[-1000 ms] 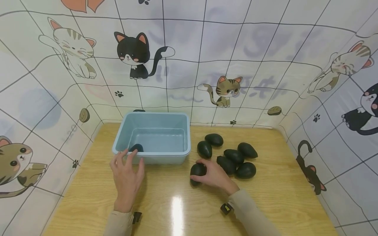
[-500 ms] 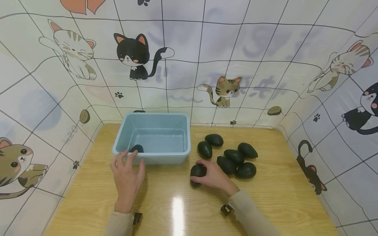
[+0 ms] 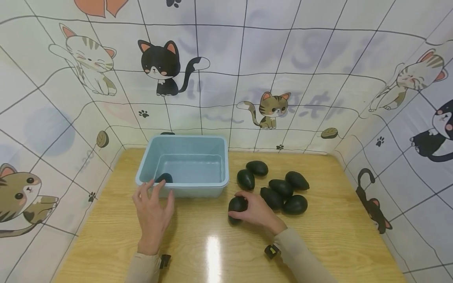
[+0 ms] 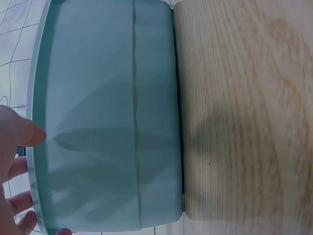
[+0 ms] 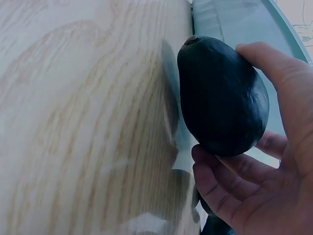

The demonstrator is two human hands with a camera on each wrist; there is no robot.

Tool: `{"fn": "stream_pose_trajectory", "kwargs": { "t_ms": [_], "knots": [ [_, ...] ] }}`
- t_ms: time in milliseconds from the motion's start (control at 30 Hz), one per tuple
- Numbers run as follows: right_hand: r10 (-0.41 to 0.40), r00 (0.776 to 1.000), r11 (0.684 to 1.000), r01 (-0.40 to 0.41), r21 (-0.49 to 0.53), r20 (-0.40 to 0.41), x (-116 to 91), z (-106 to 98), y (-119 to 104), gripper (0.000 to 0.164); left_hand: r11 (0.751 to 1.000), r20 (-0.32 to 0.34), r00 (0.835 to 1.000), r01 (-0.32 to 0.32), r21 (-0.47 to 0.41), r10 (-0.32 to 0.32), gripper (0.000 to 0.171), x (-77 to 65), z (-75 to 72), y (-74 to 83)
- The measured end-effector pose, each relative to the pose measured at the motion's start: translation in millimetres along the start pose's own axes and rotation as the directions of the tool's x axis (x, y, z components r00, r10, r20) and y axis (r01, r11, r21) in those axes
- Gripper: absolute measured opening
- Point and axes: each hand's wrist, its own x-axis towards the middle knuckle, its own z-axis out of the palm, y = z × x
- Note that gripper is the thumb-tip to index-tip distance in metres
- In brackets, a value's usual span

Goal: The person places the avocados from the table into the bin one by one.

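Observation:
In the head view my right hand (image 3: 257, 209) holds a dark green avocado (image 3: 236, 210) at the table's middle, just in front of the bin's right end. The right wrist view shows the thumb on one side of this avocado (image 5: 222, 98) and the fingers on the other. My left hand (image 3: 152, 216), fingers loosely spread, is at the front left rim of a light blue plastic bin (image 3: 198, 184), its fingertips at or just over the rim. Another avocado (image 3: 164, 178) lies inside the bin at its front left, partly hidden by the rim and fingers.
Several more avocados (image 3: 281, 188) lie on the wooden table (image 3: 336, 220) to the right of the bin, some touching each other. A cloth with printed cats (image 3: 219, 86) hangs behind and on both sides of the table.

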Motion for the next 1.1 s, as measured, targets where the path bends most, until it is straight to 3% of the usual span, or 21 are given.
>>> {"fn": "stream_pose_trajectory", "kwargs": {
  "t_ms": [633, 900, 1100],
  "knots": [
    [0.0, 1.0, 1.0, 0.0, -0.03, -0.004, 7.2, -13.7, -6.4, 0.075, 1.0, -0.02, 1.0, 0.007, -0.004, -0.007, 0.035, 3.4, 1.2, 2.0],
    [-0.027, 1.0, 0.999, 0.027, -0.02, 0.0, 9.2, -21.0, -7.7, 0.078, 1.0, 0.024, 1.0, 0.016, -0.002, -0.016, 0.035, 2.1, 0.1, 1.5],
    [-0.019, 1.0, 0.999, 0.019, -0.032, -0.007, 9.8, -25.3, -8.1, 0.079, 1.0, -0.009, 1.0, 0.016, -0.013, -0.017, 0.034, 1.3, 1.2, 2.1]
  ]
}}
